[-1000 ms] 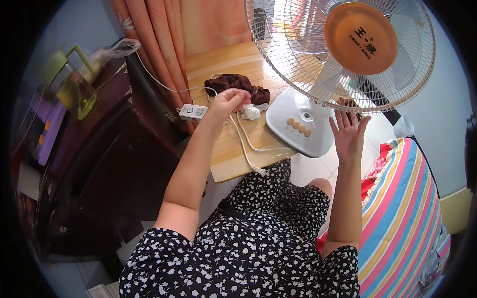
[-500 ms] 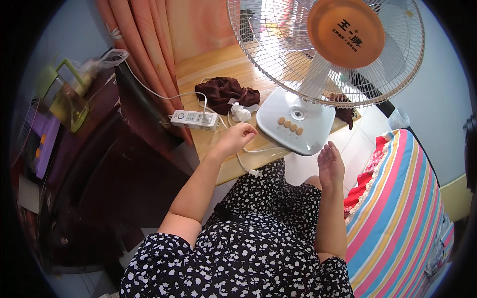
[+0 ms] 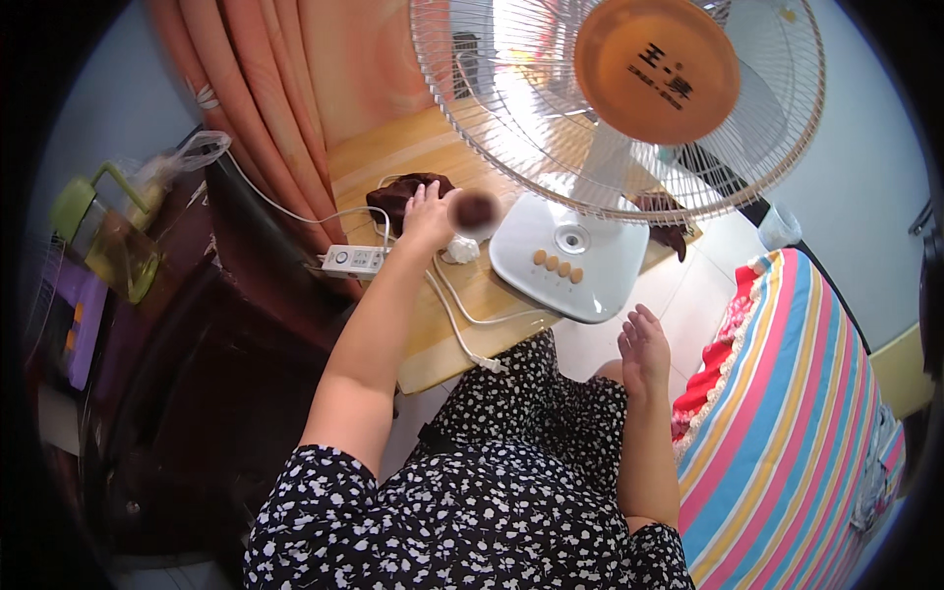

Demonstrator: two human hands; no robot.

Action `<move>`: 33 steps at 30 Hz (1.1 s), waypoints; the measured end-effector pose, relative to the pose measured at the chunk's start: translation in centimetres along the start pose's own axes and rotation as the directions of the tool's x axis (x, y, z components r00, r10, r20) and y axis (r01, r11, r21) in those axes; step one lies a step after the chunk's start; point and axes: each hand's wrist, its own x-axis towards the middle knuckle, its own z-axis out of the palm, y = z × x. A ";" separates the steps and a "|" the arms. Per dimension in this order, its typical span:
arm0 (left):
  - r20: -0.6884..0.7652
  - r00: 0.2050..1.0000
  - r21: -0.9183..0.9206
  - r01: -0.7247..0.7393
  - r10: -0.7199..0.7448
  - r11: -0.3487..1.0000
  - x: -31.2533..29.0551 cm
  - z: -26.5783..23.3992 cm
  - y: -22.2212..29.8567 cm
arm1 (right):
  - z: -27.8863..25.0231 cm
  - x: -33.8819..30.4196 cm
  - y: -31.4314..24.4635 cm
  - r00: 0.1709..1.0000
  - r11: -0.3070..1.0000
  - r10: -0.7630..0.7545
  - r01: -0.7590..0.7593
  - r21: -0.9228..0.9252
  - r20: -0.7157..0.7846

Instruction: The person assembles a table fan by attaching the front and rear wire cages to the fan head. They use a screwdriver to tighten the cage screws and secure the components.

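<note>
My left hand [image 3: 430, 218] reaches over a crumpled dark brown cloth [image 3: 393, 197] on the wooden table. Its fingers are stretched and apart on or just above the cloth; whether they touch it I cannot tell. A round blur hides part of the cloth beside the fingers. Close to my left wrist lie a white crumpled tissue [image 3: 460, 250] and a white power strip [image 3: 346, 260], partly covered by my forearm. My right hand [image 3: 644, 352] hangs in the air with fingers loosely extended, holding nothing, just beyond the near right corner of the electric fan's white base [image 3: 526, 261].
The fan's wire cage and orange hub [image 3: 657, 69] loom over the table. Its white plug [image 3: 489, 364] lies at the table's [image 3: 433, 359] near edge. Left are an orange curtain [image 3: 265, 128] and a green-lidded jug [image 3: 108, 236]; right, a striped cover [image 3: 787, 413].
My left hand has moved forward and left, from near the tissue to the brown cloth, its curled fingers now spread. My right hand has dropped slightly. The whole view has shifted a little.
</note>
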 end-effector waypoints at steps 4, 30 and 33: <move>0.240 0.965 0.023 0.103 -0.106 0.994 1.5 -0.6 0.8 | 0.1 1.1 -1.1 0.998 0.997 -0.063 0.061 -0.043 -0.031; -0.258 0.913 -0.442 -0.403 0.317 0.801 -2.8 1.5 13.0 | 9.7 31.3 -8.7 0.823 -0.445 -0.214 0.397 -0.803 0.526; -0.167 0.858 -0.325 -0.512 0.485 0.795 -5.5 0.9 15.7 | 9.6 32.1 -8.2 0.820 -0.434 -0.229 0.397 -0.809 0.525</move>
